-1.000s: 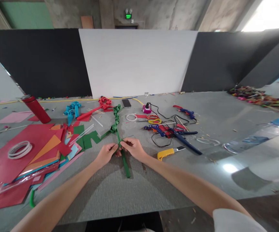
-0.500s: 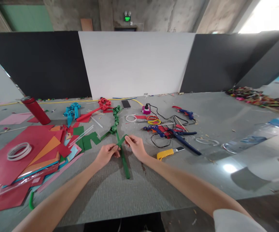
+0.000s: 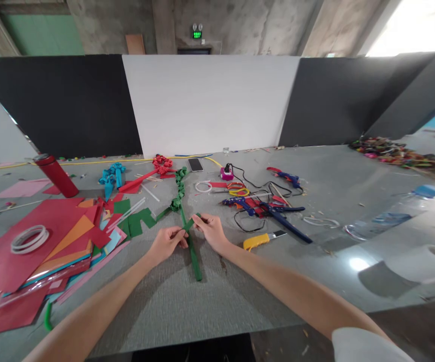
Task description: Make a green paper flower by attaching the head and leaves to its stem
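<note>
Item: short green strip (image 3: 192,221). Location: centre front of the grey table (image 3: 217,306), between your 2 hands, slanting across a long green strip (image 3: 195,259). Whether the 2 strips join beneath your fingers cannot be told.

Left hand (image 3: 168,243): thumb and fingers narrowed in a pinch on the short strip's lower end, close to the crossing, probably to steady it there.

Right hand (image 3: 210,232): thumb and fingertips closed on the upper end. The 2 grips stand apart, apparently so that the strip between them lies straight and in your sight.

Green knotted chain (image 3: 180,186): directly beyond your hands, in line with the long strip, whose near end points towards you.

Green paper pieces (image 3: 134,222): left of the chain, seemingly within easy reach.

Paper stack (image 3: 67,236): on your left, mostly red; white tape rolls (image 3: 29,248) lie on top, perhaps simply parked.

Yellow cutter (image 3: 257,241): right of your right hand, handle towards you, blade pointing away, a likely convenience for picking up.

Glue gun (image 3: 238,202): beyond the cutter, among cords, scissors (image 3: 239,190) and a dark-handled tool (image 3: 287,223), apparently grouped to leave your working space open.
</note>
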{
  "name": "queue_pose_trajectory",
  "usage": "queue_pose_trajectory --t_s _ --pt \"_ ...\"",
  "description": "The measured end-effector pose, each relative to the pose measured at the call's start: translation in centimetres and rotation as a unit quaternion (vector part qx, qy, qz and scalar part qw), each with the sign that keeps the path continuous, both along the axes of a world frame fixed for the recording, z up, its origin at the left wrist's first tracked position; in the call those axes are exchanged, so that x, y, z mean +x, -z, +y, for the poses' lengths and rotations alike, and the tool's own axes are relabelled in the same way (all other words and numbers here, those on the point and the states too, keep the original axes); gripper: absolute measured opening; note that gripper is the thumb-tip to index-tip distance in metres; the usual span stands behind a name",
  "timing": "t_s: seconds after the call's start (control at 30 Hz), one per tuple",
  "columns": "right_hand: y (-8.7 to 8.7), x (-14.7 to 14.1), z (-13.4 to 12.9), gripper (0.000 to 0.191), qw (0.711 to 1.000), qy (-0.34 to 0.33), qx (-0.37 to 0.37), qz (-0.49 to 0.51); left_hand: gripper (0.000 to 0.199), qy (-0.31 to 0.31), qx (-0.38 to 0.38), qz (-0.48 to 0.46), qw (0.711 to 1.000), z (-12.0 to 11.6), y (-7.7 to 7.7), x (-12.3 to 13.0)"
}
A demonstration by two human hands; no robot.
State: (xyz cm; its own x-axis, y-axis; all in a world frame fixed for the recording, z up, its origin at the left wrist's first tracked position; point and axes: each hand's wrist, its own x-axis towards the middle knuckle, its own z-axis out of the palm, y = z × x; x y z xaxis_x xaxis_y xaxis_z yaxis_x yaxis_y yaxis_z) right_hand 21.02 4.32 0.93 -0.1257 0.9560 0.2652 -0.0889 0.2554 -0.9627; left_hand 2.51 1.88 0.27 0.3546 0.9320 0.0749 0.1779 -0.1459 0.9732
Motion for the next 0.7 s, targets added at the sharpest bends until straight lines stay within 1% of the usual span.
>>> queue_pose_trajectory --t_s 0.13,0.37,0.6,0.7 --pt "-0.17 -0.09 -0.18 0.041 1.000 -0.001 -0.009 0.019 0.041 0.002 -0.002 -0.003 1.000 -0.05 -0.19 0.00" --pt "-0.31 -0.11 -0.31 0.042 0.999 0.003 -0.019 0.038 0.040 0.000 -0.012 -0.016 1.000 0.04 0.03 -0.08" --pt "-0.29 -0.02 -0.24 0.041 0.998 0.050 -0.014 0.046 0.038 -0.009 -0.016 -0.041 0.999 -0.08 -0.19 -0.09" --pt "-0.33 -0.07 -0.32 0.041 0.998 0.031 -0.011 0.047 0.038 -0.008 -0.017 -0.045 0.999 -0.08 -0.14 -0.22"
